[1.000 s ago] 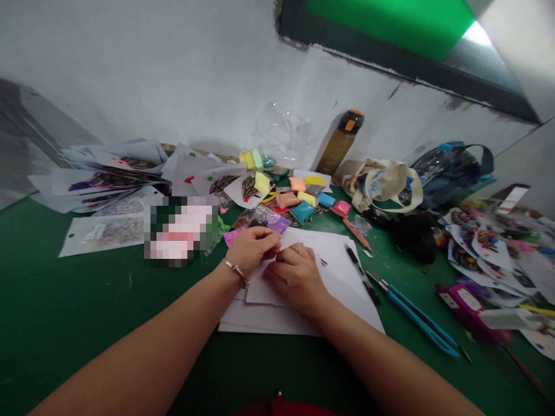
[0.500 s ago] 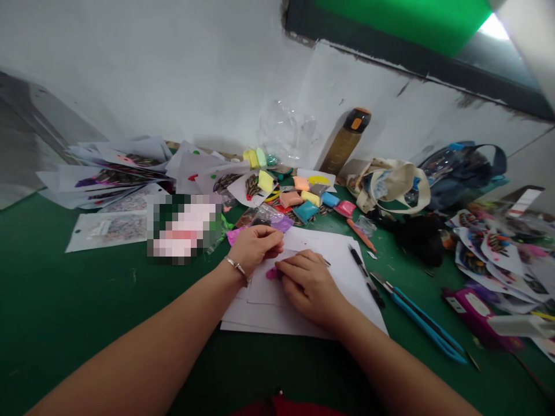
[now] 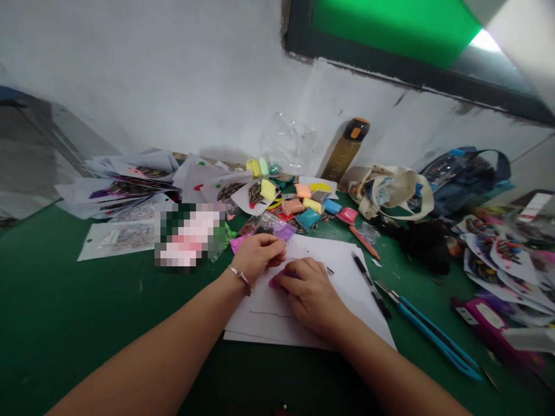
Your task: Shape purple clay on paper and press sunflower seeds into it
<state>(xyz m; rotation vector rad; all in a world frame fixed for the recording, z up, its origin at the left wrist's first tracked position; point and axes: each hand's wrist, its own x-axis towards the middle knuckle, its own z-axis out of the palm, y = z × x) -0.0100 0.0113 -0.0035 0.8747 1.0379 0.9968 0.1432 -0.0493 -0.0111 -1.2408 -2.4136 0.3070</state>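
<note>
My left hand (image 3: 259, 255), with a silver bracelet at the wrist, is curled with its fingertips pinched together over the white paper sheets (image 3: 347, 289). My right hand (image 3: 310, 292) lies on the paper, fingers bent, pressing a small pink-purple lump of clay (image 3: 276, 282) that shows at its fingertips. Both hands meet near the middle of the sheets. What the left fingers pinch is too small to name.
Coloured clay packets (image 3: 303, 211) lie behind the paper. A black pen (image 3: 371, 285) and blue-handled scissors (image 3: 433, 332) rest to the right. A brown bottle (image 3: 346, 151), a cloth bag (image 3: 390, 190), printed sheets (image 3: 125, 190) and a magenta box (image 3: 485, 323) crowd the green table (image 3: 78, 323).
The pink-purple clay has come into sight under my right fingertips, and that hand has slid a little down the paper. The camera tilted slightly.
</note>
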